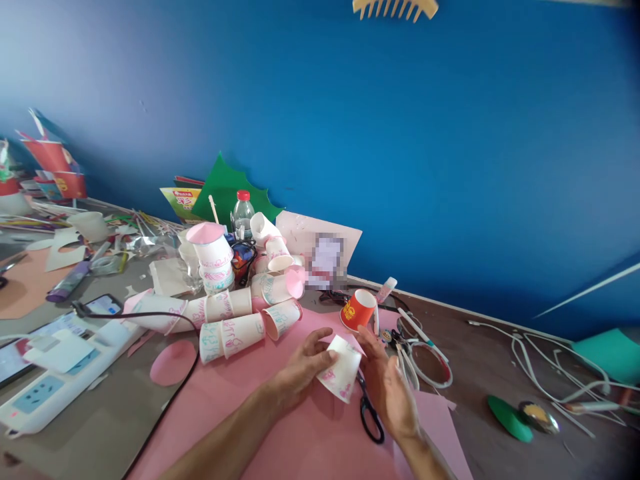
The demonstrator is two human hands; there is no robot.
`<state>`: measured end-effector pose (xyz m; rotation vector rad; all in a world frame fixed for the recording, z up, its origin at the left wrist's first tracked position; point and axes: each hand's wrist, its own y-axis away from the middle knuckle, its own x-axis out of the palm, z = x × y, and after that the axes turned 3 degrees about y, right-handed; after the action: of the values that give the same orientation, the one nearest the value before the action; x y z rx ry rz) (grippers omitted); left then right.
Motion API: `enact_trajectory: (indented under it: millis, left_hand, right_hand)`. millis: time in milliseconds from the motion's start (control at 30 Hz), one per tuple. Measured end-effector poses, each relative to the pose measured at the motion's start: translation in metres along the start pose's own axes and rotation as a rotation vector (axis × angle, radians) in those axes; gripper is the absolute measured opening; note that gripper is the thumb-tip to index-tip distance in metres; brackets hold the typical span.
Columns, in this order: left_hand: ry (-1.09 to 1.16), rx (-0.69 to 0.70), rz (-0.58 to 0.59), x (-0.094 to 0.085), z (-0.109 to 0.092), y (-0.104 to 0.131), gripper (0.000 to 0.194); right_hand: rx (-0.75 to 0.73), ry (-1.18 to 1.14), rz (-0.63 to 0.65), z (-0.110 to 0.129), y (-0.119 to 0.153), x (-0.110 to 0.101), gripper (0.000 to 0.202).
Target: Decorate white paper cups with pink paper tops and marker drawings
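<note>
White plastic power strip (47,395) at far left; yellow-green packet (184,199) printed "彩"; white paper cups (244,335) with pink and teal marks, lying end to end; clear red-capped bottle (243,211), contents indistinct. Clamped in left grip (301,375): tilted white cup (343,375), over pink paper (300,440) on counter (480,360). Red cup (361,307), yellow print illegible; black-handled scissors (363,385). Right grip (393,393), fingers apart, beside tilted cup.

White cup (343,370): paper, smooth, matt. Red cup (358,311): also paper by look, with slight gloss. Pink sheet (220,413): paper, matt, flat and smooth. Scissors handle (365,405): black plastic, rather smooth. Bottle (243,215): transparent plastic, glossy. Power strip (70,383): hard white plastic, smooth. Brown surface (480,443): smooth, dull; exact material not clear. Wall (450,147): smooth, with soft sheen.
</note>
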<state>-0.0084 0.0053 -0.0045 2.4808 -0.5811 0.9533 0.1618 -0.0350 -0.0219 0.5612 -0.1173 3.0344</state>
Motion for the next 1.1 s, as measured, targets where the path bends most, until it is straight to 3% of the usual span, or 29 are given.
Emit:
enact_trajectory:
  millis: [167, 333, 500, 667, 900, 1100]
  left_hand:
    - [-0.063, 0.236, 0.068, -0.005, 0.003, -0.008, 0.075]
    - [-0.04, 0.348, 0.098, -0.011, 0.011, -0.013, 0.076]
    - [-0.088, 0.349, 0.106, -0.008, 0.014, -0.011, 0.079]
    - [-0.108, 0.304, 0.098, -0.004, 0.01, -0.009, 0.077]
    - [-0.092, 0.165, 0.125, 0.003, 0.0, 0.004, 0.062]
    - [-0.085, 0.127, 0.153, 0.005, -0.002, 0.006, 0.066]
  right_hand:
    - [-0.065, 0.112, -0.027, -0.002, 0.003, -0.001, 0.049]
    - [-0.051, 0.213, 0.084, 0.002, 0.012, 0.013, 0.064]
    - [0.001, 0.189, 0.078, -0.001, 0.012, 0.021, 0.064]
    - [0.054, 0.068, 0.04, 0.004, 0.008, 0.013, 0.045]
    - [0.165, -0.146, -0.008, 0.011, 0.008, 0.017, 0.047]
    - [0.201, -0.212, -0.028, 0.015, 0.009, 0.021, 0.047]
